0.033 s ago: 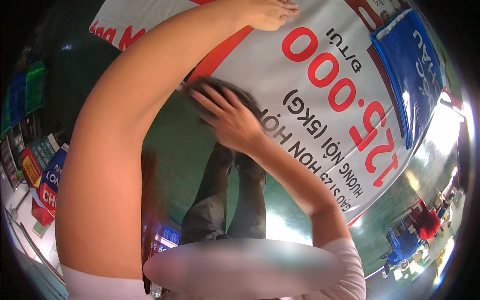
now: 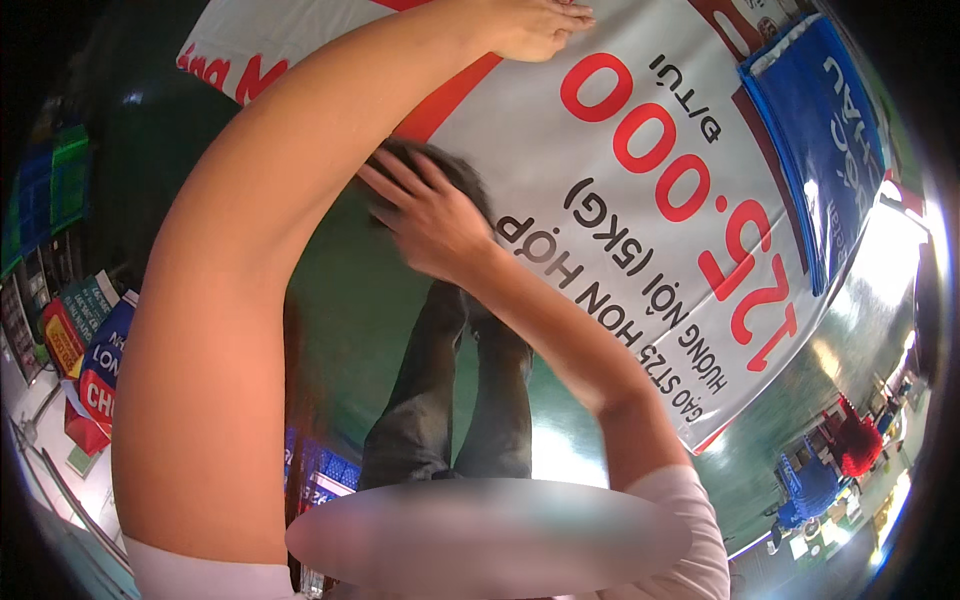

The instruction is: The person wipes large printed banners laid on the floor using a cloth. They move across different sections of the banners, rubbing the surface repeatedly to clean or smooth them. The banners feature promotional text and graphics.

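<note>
My far left hand (image 2: 535,28), fingers together, likely steadies glossy white-and-red sheeting (image 2: 530,130); near right hand (image 2: 440,230), fingers apart, covers a dark, fuzzy pad (image 2: 462,175).

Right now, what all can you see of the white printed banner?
The white printed banner looks like thin, glossy plastic, with red bands, large red figures and smaller black lettering, upside down and aslant in this view. It lies spread out, its top cut off by the frame. The left hand appears to rest on its upper part. A blue printed sheet overlaps its right side. The right hand covers a dark item by its left edge; contact there is unclear.
</note>
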`<state>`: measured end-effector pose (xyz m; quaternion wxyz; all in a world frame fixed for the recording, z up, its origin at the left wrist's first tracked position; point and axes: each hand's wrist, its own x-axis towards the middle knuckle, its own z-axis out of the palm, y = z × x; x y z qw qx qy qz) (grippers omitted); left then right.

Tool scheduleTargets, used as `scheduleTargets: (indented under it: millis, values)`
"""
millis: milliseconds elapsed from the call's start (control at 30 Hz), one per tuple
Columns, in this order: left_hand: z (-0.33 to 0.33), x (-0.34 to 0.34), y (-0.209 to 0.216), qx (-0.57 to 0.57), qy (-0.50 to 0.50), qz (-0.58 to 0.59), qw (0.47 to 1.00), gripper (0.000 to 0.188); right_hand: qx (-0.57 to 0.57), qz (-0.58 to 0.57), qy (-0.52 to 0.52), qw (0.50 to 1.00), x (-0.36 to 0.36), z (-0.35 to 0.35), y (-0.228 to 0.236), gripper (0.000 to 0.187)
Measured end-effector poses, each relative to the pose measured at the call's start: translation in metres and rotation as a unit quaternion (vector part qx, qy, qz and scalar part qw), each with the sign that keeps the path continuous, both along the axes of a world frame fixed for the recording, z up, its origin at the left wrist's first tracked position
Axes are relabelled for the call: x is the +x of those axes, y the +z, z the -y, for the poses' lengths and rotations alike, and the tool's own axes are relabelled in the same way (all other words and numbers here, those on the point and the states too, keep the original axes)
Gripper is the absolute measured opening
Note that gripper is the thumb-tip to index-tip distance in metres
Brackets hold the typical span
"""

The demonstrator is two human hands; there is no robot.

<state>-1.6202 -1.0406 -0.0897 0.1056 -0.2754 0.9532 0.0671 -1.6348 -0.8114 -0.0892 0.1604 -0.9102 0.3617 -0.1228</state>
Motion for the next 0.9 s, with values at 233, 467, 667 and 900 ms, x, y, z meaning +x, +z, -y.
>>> scheduleTargets:
  millis: [233, 467, 667, 900]
  values:
    - [0.001, 0.005, 0.012, 0.041, 0.025, -0.018, 0.999, 0.048, 0.095, 0.048, -0.097, 0.99, -0.051, -0.056, -0.004, 0.051]
    - [0.003, 0.006, 0.023, -0.023, -0.009, 0.048, 0.999, 0.051, 0.01, -0.151, -0.441, 0.884, -0.305, -0.062, 0.005, 0.063]
    - [0.026, -0.007, 0.038, 0.201, 0.146, -0.025, 0.968, 0.051, -0.172, -0.04, -0.482, 0.858, -0.209, 0.104, -0.052, 0.064]
    - [0.03, -0.003, 0.032, 0.147, 0.075, -0.036, 0.986, 0.058, 0.0, 0.039, -0.178, 0.983, -0.029, 0.044, -0.016, 0.049]
